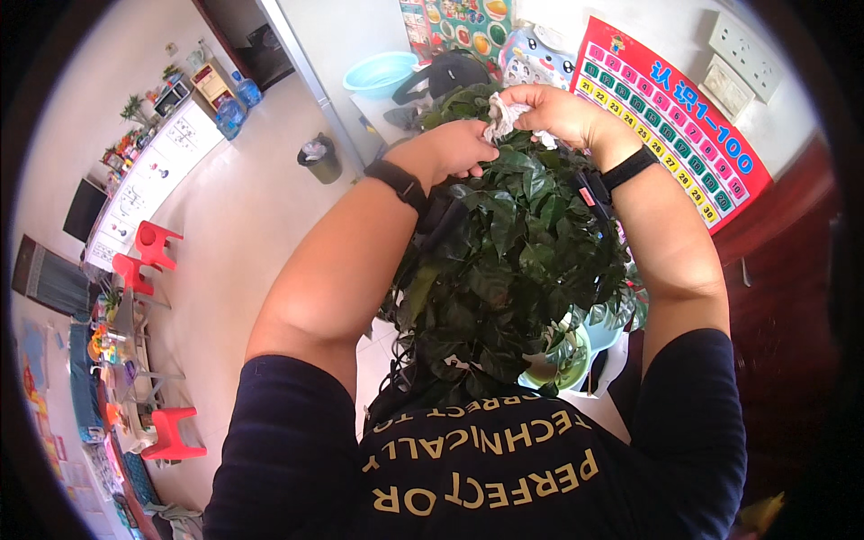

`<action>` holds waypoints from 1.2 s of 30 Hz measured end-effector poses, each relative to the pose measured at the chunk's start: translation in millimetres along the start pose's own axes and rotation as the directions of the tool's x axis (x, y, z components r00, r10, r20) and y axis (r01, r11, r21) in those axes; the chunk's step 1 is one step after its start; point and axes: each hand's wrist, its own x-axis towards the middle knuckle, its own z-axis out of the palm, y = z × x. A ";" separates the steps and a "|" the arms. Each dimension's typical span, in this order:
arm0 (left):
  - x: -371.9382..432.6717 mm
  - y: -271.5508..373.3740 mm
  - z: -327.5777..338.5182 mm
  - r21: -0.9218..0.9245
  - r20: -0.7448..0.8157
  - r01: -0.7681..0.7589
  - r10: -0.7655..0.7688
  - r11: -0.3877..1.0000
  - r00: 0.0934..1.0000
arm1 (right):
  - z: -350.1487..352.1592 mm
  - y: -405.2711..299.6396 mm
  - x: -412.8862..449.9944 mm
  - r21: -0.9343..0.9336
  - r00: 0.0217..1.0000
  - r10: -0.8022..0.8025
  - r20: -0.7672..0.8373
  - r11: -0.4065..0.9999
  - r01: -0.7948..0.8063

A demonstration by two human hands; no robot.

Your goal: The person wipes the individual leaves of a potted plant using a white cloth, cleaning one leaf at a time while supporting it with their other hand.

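A bushy potted plant with dark green glossy leaves (506, 250) fills the space before me. Near its top, my right hand (557, 115) pinches a crumpled white cloth or tissue (503, 116). Another bit of white (545, 140) shows below that hand's fingers. My left hand (455, 148) is beside the lower end of the cloth, with curled fingers among the upper leaves. Whether it grips a leaf or the cloth's edge is hidden. Both wrists wear black straps, the left strap (397, 183) and the right strap (629, 169).
Behind the plant are a light-blue basin (381, 73), a black bag (459, 73) and a number chart (668, 128) on the wall. A green basin (563, 368) sits low at right. Leftward stand a waste bin (320, 162), red stools (156, 244) and a long white cabinet (158, 172).
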 end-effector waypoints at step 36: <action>22.2 -16.4 11.1 0.539 -0.097 -0.127 0.212 0.832 0.972 | 38.3 7.0 -55.5 -0.681 0.749 -0.632 -0.196 0.637 0.359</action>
